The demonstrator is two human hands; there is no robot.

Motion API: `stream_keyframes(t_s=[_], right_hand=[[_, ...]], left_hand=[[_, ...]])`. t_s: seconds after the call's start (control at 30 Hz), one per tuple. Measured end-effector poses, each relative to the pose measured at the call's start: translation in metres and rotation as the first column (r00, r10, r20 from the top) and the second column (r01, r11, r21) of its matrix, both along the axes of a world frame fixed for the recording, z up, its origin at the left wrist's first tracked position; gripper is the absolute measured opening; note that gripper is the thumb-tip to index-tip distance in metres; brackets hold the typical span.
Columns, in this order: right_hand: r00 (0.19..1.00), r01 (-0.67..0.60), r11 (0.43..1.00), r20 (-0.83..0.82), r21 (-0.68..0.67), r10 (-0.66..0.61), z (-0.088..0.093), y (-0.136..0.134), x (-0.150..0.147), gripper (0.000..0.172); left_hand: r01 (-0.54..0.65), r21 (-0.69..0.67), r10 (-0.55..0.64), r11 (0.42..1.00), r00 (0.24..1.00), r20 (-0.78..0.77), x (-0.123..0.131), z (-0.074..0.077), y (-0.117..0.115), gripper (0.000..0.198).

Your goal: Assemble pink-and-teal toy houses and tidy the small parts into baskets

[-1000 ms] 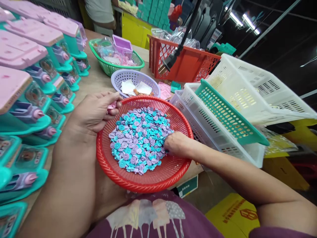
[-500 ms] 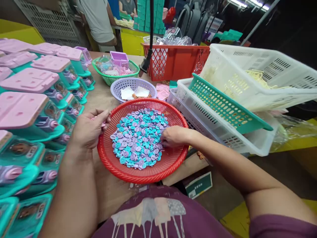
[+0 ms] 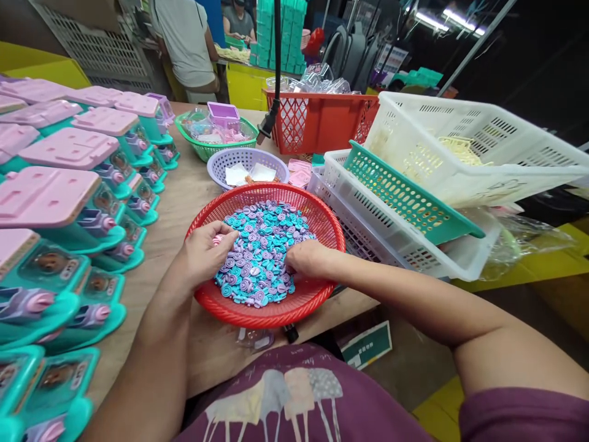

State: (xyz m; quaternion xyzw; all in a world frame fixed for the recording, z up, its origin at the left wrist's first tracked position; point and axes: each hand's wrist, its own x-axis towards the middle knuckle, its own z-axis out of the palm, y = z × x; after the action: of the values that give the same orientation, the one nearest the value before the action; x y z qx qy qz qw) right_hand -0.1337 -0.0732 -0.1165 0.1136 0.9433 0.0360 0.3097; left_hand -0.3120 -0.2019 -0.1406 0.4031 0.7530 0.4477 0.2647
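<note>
A round red plastic basket (image 3: 271, 316) in front of me holds a heap of small purple and turquoise swirl-shaped plastic pieces (image 3: 257, 258). My left hand (image 3: 209, 248) is over the basket's left side, its fingers closed on a small pink swirl piece (image 3: 218, 239). On the right side of the heap, my right hand (image 3: 306, 258) has its fingers curled down among the pieces; what its fingertips hold is hidden. To the left stand rows of turquoise toy boxes with pink lids (image 3: 50, 193).
Behind the red basket are a lavender basket (image 3: 214, 169) and a green basket (image 3: 200, 147). White crates (image 3: 414, 258) and a turquoise basket (image 3: 409, 199) stack at right. A black cable with a plug (image 3: 269, 123) hangs ahead. Two people sit farther back.
My left hand has moved from the basket's left rim to over the heap, still with the pink piece. My right hand has shifted slightly left within the pieces.
</note>
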Motion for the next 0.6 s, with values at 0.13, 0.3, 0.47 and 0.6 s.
stream_keyframes(t_s=[0.13, 0.3, 0.47, 0.6], right_hand=[[1.000, 0.001, 1.000, -0.011, 0.031, 0.000, 0.002, 0.006, 0.003, 0.029], [0.997, -0.063, 0.995, 0.042, -0.072, 0.066, -0.001, 0.009, 0.003, 0.027], [0.993, -0.107, 0.992, 0.049, -0.068, 0.110, -0.009, 0.005, -0.001, 0.026], [0.985, -0.161, 0.985, 0.056, -0.066, 0.164, -0.014, 0.004, -0.002, 0.027]], left_hand=[[0.007, -0.085, -0.020, 0.996, 0.987, -0.161, -0.001, -0.001, 0.002, 0.032], [0.011, -0.091, -0.028, 0.996, 0.981, -0.190, 0.000, 0.001, 0.000, 0.032], [0.006, -0.098, -0.027, 0.995, 0.976, -0.218, 0.002, 0.000, -0.002, 0.028], [-0.079, -0.139, 0.034, 0.987, 0.954, -0.297, 0.005, 0.002, -0.004, 0.029]])
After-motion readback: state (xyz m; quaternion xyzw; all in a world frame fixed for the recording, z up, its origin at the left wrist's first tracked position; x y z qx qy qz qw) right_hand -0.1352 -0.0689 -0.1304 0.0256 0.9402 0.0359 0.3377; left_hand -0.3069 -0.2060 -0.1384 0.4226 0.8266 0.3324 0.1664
